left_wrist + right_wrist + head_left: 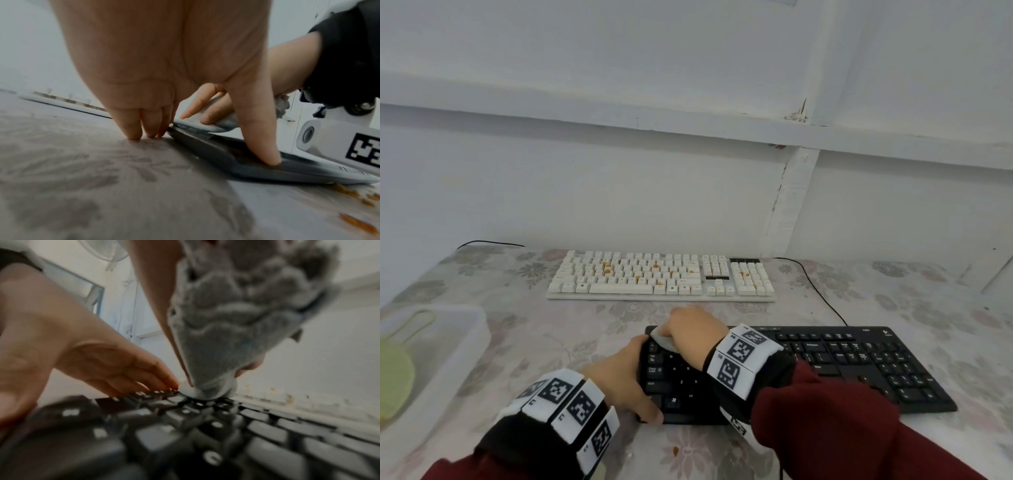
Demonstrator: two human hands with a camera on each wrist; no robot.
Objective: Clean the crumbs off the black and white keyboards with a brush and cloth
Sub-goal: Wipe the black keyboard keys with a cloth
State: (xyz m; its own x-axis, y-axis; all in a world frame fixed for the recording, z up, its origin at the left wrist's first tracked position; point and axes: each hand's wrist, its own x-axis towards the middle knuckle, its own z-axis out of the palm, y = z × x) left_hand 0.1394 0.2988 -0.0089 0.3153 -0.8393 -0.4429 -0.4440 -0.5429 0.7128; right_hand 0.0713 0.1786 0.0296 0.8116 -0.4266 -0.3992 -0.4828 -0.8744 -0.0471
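Right hand [693,327] clutching a bunched grey cloth [236,324], fingers curled round it, and pressing its lower fold onto the far-left corner keys of the black keyboard [859,366]. Left hand [625,380] braced against the left end of the same keyboard: thumb on the near-left edge, as the left-wrist view shows, remaining fingertips [133,131] straight and planted on the table beside the case, nothing enclosed in the hand. Black keyboard lies on the near part of the floral tablecloth [551,342], slightly angled; white keyboard [661,277] lies behind it, apart from it and near the wall, with orange-brown crumbs [606,270] scattered over its keys. Further crumbs [357,224] rest on the cloth-covered table just beside the near-left corner of the black keyboard. A translucent plastic container [465,329] with a pale green item inside stands at the left edge.
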